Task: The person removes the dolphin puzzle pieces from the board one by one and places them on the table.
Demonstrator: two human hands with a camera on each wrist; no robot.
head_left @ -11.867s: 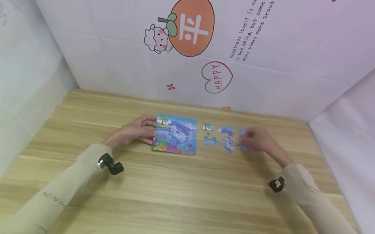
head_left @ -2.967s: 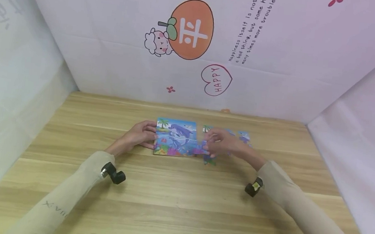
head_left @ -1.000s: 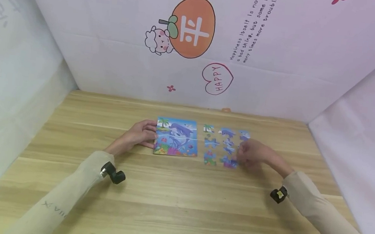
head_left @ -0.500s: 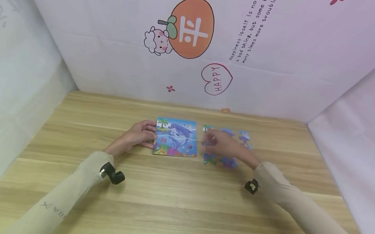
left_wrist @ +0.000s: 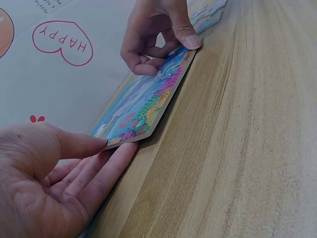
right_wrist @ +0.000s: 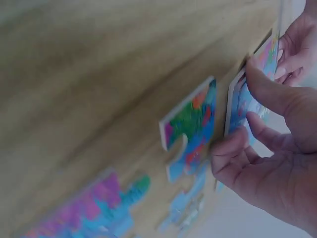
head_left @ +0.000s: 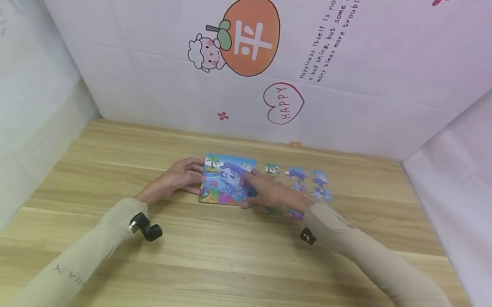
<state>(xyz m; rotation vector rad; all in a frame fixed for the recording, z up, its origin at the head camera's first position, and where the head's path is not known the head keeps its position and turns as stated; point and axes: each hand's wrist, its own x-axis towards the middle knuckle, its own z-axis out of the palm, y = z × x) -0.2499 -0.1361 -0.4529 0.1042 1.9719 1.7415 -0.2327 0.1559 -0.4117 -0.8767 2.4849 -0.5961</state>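
Observation:
A square puzzle board (head_left: 224,193) with a dolphin picture lies flat on the table. My left hand (head_left: 179,176) pinches its left edge, thumb (left_wrist: 84,143) on top and fingers underneath. My right hand (head_left: 264,192) is over the board's right side. In the left wrist view its thumb is at the near right corner and its other fingers curl over the printed face. In the right wrist view the thumb (right_wrist: 270,89) and index finger stand apart at that corner; I cannot tell whether they pinch a puzzle piece. The right hand and forearm partly cover the loose pieces.
Several loose puzzle pieces lie in spaced rows right of the board, among them a palm tree piece (head_left: 272,168), a dolphin head piece (head_left: 296,173) and a coral piece (right_wrist: 190,129). The wooden table (head_left: 231,261) meets a white printed cloth (head_left: 167,96) behind.
My right hand has moved left from the loose pieces onto the board's right side. Over the longer span, pieces have been added in a near row. My left hand stays at the board.

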